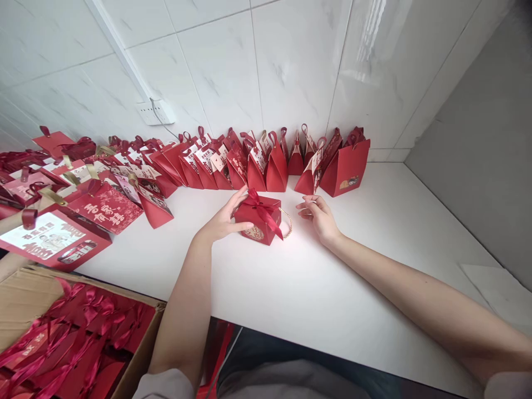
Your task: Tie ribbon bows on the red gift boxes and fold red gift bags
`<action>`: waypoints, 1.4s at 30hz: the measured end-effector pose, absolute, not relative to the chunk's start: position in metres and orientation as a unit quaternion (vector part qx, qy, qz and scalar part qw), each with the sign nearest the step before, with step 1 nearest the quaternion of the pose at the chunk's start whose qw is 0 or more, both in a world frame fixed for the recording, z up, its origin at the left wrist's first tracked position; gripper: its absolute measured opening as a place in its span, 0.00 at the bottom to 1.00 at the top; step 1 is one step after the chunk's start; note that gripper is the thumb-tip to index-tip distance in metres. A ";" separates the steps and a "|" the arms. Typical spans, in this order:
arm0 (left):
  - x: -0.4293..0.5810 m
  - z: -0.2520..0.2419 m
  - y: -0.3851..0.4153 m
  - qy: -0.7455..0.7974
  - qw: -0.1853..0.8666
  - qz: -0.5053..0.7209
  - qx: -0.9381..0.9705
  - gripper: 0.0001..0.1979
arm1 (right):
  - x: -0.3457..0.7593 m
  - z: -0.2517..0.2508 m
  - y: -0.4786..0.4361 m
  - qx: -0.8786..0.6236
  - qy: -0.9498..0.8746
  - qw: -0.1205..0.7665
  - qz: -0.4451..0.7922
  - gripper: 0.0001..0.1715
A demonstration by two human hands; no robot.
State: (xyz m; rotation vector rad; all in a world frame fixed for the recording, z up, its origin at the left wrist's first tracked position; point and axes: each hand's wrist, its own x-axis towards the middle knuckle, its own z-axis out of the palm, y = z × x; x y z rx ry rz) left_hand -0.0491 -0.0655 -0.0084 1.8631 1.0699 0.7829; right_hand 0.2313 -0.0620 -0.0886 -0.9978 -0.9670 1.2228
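A small red gift box (260, 219) with a red ribbon bow on top and a gold patterned front stands on the white table. A twisted gold rope handle (290, 224) loops out from its right side. My left hand (226, 219) grips the box from the left, thumb across the front and fingers along the back edge. My right hand (318, 216) hovers just right of the rope handle, apart from the box. Its fingers are loosely bent and spread, with nothing visible in them.
Red handled gift bags (277, 166) line the tiled wall. More bags (106, 208) crowd the left. An open cardboard carton (143, 343) at lower left holds ribboned red boxes. A wall socket (155, 112) has a cable. Part of another person's arm (10, 266) shows at the left edge.
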 end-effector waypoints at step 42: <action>-0.057 -0.020 -0.049 0.523 0.438 0.285 0.674 0.56 | 0.233 -0.088 -0.055 -0.423 -0.417 0.563 0.575 0.18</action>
